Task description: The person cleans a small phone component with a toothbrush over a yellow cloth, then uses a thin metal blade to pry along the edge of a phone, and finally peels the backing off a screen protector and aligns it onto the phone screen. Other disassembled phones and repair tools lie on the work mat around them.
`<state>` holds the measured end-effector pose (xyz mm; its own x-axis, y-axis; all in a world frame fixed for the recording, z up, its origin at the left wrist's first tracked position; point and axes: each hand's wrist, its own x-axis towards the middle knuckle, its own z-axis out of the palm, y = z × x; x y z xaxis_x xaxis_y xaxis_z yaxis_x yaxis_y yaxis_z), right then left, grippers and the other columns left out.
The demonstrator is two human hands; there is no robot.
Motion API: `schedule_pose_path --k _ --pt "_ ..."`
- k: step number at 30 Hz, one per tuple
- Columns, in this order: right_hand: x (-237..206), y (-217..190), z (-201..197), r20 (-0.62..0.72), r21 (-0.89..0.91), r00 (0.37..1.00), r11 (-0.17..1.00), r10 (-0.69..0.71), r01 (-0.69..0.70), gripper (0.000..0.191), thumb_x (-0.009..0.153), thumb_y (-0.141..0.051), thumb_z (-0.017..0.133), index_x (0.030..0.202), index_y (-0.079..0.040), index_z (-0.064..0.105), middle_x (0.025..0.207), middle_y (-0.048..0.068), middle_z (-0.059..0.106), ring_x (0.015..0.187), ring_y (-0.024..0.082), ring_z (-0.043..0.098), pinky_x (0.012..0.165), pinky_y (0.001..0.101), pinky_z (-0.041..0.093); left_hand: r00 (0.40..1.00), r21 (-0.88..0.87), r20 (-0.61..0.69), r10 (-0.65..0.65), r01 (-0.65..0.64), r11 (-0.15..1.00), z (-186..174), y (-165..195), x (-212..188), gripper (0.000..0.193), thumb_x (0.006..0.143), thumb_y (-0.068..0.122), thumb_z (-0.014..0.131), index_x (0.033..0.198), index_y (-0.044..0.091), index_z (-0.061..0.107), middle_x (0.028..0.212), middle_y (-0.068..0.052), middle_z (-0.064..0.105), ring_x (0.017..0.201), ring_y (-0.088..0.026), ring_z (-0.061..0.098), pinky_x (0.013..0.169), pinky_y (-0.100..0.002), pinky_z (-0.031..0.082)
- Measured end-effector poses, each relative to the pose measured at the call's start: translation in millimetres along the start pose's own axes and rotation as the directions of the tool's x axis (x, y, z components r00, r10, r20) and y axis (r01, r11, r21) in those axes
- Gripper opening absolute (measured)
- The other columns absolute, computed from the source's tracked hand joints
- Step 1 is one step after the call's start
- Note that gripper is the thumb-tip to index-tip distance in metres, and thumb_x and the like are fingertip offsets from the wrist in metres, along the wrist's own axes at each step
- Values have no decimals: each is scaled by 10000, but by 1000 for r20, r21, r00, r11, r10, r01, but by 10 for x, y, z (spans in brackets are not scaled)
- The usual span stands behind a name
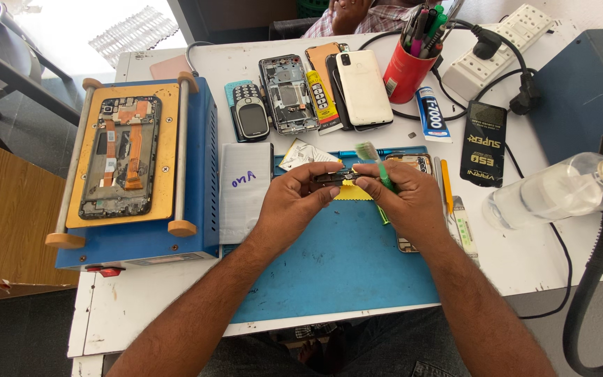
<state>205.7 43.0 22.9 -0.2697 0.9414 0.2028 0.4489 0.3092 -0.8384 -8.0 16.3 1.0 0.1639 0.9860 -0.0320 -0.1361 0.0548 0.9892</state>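
The person's left hand (293, 199) and right hand (403, 197) are pinching a small dark phone part (334, 178) between their fingertips above the blue work mat (343, 265), the right hand also clasping a green-bristled toothbrush (371, 157) whose head is sticking up beside the part. Judging by that grip, the brushing of this piece is looking under way rather than finished. Much is seemingly waiting: an opened phone frame with orange flex cables (120, 157) is sitting on the blue heating machine (197, 174), and another stripped phone chassis (287, 94) is lying on the white table (525, 258).
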Motion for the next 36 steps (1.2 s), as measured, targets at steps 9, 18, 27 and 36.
schedule_pose_path --k 9,18,27,36 --pt "6 7 -7 -9 -27 1000 999 -27 27 293 908 -314 771 1148 -148 793 847 -29 719 722 50 618 604 235 479 1000 40 15 11 -12 999 -4 -8 -10 404 923 137 743 1305 48 652 1044 -83 728 944 -95 676 835 -255 618" --pt "4 25 -7 1 -52 996 995 -85 85 319 907 -347 770 1135 -126 796 795 -15 699 714 66 602 619 247 470 1000 24 -11 -1 2 1000 -8 -21 -2 373 944 196 715 1287 53 678 1033 -66 740 900 -79 667 778 -242 606" --pt "-1 43 -2 12 31 1000 999 -24 24 301 927 -359 737 1103 -122 798 809 -33 748 719 33 663 597 214 518 1000 21 7 19 -19 1000 -14 -47 16 287 984 168 685 1216 1 715 978 -105 770 873 -105 728 780 -258 645" --pt "-14 119 19 -13 40 997 996 77 -76 274 930 -343 755 1029 -94 814 657 -2 681 577 45 577 483 222 425 997 12 -1 -78 78 997 -5 -44 14 305 962 164 685 1193 -34 696 877 -118 771 749 -115 744 649 -246 646"
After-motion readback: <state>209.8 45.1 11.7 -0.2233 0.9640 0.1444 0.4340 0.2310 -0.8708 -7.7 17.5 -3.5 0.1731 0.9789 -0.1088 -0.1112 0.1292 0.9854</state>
